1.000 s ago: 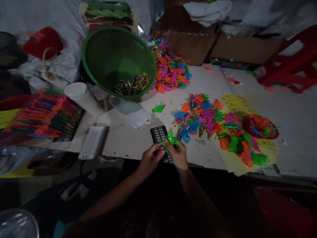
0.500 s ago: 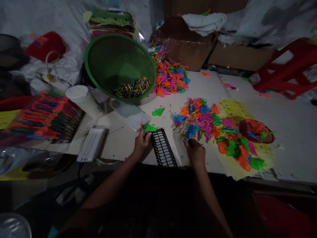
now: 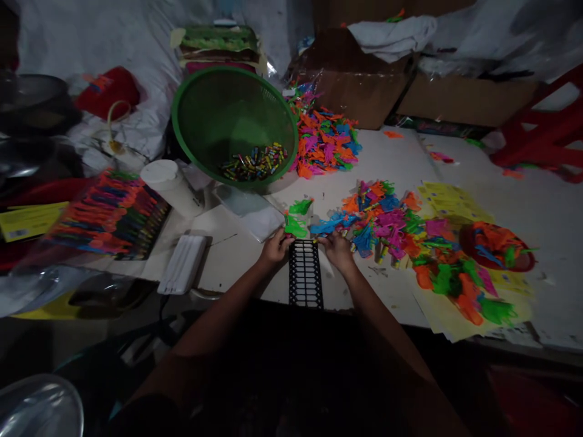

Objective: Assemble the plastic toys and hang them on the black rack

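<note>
A black slotted rack lies upright to the table's front edge, between my two hands. At its top left corner my left hand is closed on a green plastic piece. My right hand pinches a blue plastic piece by the rack's top right corner. Another green piece rests just beyond. To the right of my right hand spreads a pile of colourful pieces, some with small printed tubes attached.
A green basket holds small printed tubes. Behind are a large colourful pile and cardboard boxes. On the left stand a white cup, a white power bank-like block and a bagged stack of pieces; a red bowl sits right.
My right hand has moved left from the pile to the rack's top and now has a blue piece. The rack has turned straighter. The view has shifted slightly.
</note>
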A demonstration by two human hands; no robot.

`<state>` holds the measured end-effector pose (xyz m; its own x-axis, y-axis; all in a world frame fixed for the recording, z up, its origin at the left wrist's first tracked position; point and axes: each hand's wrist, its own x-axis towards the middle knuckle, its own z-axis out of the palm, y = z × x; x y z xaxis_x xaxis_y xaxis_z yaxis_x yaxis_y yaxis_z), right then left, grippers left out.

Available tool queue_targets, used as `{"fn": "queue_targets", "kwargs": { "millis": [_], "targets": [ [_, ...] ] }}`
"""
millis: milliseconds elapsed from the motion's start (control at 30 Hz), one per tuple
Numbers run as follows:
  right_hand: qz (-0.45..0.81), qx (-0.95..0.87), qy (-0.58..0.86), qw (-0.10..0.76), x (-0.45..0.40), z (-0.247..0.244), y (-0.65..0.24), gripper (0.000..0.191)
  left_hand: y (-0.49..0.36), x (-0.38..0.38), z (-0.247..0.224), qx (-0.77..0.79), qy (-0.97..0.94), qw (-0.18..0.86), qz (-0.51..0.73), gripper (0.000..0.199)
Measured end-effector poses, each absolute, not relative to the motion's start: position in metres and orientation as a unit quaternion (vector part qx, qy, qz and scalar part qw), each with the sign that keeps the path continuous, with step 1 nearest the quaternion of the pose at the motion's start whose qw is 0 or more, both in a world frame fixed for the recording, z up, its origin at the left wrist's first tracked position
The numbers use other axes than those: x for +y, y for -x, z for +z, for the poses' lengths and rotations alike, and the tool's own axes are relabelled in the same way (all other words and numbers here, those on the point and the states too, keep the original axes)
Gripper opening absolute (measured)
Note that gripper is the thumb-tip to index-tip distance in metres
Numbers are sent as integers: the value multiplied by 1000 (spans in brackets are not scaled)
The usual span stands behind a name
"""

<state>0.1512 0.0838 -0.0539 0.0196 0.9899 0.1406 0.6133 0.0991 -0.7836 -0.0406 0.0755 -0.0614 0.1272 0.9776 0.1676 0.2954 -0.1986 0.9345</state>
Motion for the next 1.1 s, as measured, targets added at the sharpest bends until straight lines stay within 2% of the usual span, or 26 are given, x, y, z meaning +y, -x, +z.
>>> {"fn": "queue_targets", "kwargs": {
  "millis": [267, 833, 1100],
  "targets": [
    [270, -637, 609, 388, 50, -60, -147, 16, 48, 68, -65, 480, -647, 423, 414, 16],
    [248, -634, 634, 366, 54, -62, -142, 9, 47, 69, -66, 482, -702, 371, 371, 14],
    [202, -660, 649, 320, 53, -54, -141, 10, 49, 71, -67, 465, -770, 278, 337, 10]
  ]
}}
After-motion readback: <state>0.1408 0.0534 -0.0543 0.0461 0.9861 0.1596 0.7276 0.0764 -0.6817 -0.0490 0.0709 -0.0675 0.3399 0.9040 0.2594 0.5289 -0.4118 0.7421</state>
